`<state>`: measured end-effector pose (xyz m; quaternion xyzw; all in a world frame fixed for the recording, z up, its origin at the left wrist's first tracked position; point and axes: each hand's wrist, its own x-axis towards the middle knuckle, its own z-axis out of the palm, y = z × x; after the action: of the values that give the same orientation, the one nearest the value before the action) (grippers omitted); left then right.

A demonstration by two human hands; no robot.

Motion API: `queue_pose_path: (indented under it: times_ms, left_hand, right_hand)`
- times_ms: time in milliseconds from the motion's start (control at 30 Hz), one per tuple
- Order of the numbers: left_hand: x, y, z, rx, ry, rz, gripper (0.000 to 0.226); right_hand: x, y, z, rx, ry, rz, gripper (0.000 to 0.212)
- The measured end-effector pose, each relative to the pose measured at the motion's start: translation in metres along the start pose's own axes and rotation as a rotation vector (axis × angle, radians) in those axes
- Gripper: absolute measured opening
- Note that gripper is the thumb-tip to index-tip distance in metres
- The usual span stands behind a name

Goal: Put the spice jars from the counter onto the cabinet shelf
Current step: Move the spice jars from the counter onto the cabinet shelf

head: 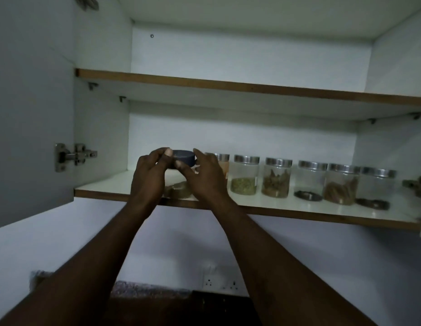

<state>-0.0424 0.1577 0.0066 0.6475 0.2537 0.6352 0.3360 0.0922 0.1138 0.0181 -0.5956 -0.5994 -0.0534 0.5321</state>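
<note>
Open white cabinet seen from below. Two bare arms reach up to the lower shelf [103, 184], where the left hand [148, 175] and right hand [206, 176] grip a dark-lidded spice jar [184, 158] from either side, near the shelf's front edge. Just to its right stands a row of silver-lidded glass jars [277, 177] — green, brown and dark contents.

Jars [277, 177] on lower shelf [103, 184] (in a row), sockets [222, 283] below
</note>
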Motion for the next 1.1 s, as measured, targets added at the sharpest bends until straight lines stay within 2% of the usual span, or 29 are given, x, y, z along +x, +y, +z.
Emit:
queue_pose_path:
  times_ms: [67,167,333,533,767,867,967,1100]
  left_hand:
    - [0.013,-0.010,0.004,0.104,0.007,-0.015,0.043]
    - [0.026,-0.022,0.008,0.251,-0.023,-0.042,0.041]
    - [0.035,-0.035,0.016,0.443,-0.044,-0.038,0.061]
    - [0.048,-0.042,0.029,0.501,-0.084,-0.123,0.072]
    - [0.045,-0.050,0.031,0.654,-0.175,-0.131,0.061]
    - [0.044,-0.050,0.030,0.650,-0.199,-0.157,0.065]
    - [0.039,-0.048,0.030,0.668,-0.152,-0.165,0.075]
    - [0.022,-0.044,0.024,0.718,-0.050,-0.046,0.079]
  right_hand:
    - [0.006,0.008,0.005,-0.011,-0.052,0.032,0.075]
    - [0.006,0.018,0.013,-0.003,-0.014,0.062,0.068]
    - [0.010,0.021,0.025,-0.204,0.079,0.069,0.041]
    - [0.007,0.023,0.031,-0.351,0.058,0.073,0.021]
    - [0.004,0.023,0.031,-0.309,0.094,0.036,0.042]
    - [0.003,0.024,0.029,-0.256,0.143,0.037,0.034]
    - [0.003,0.026,0.026,-0.201,0.177,0.041,0.022]
    - [0.000,0.021,0.019,-0.099,0.145,-0.001,0.011]
